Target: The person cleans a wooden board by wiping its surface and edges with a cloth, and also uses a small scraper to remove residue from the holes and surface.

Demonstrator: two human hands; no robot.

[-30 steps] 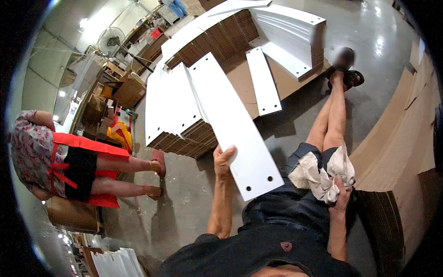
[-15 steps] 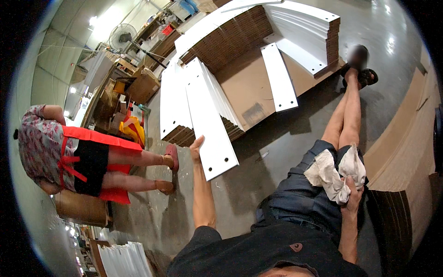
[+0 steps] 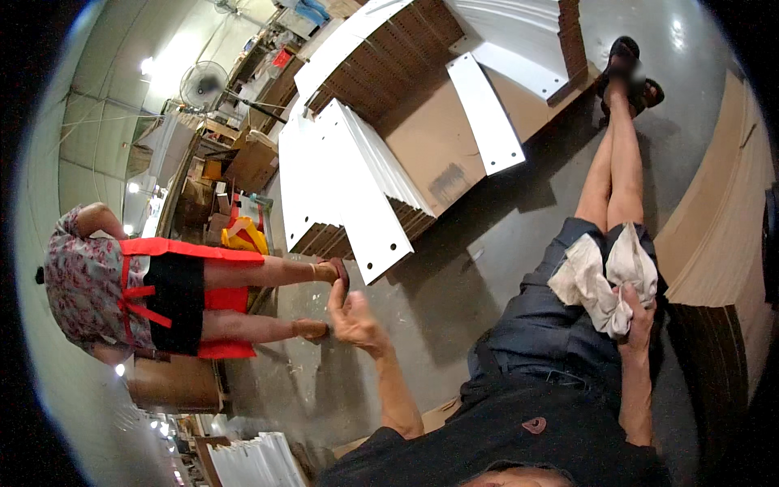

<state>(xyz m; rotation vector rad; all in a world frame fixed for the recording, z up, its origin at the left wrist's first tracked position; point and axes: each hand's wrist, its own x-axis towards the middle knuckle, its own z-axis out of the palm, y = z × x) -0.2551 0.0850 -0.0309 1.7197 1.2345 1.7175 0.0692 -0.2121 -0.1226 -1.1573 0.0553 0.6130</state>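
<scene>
Over the floor, apart from the boards, my left hand [image 3: 359, 325] holds nothing; its fingers are apart and slightly blurred. Just beyond it, a long white board [image 3: 367, 215] with dark holes at its end rests on a stack and juts out past the others toward me. My right hand [image 3: 639, 316] is closed on a crumpled off-white cloth [image 3: 586, 276], which lies bunched over my thighs. Farther off, another single white board [image 3: 485, 114] lies on a brown cardboard sheet [image 3: 434, 134].
Stacked white boards [image 3: 527, 36] stand around the cardboard's far side. At right is a pile of brown cardboard [image 3: 706, 243]. A person in a red apron [image 3: 146, 292] stands at left, near a bench with boxes. A fan [image 3: 203, 85] stands behind. More white panels [image 3: 256, 463] are at lower left.
My left hand has let go of the jutting white board and drawn back toward me. The board's near end has dropped back onto the stack. My right hand still grips the cloth.
</scene>
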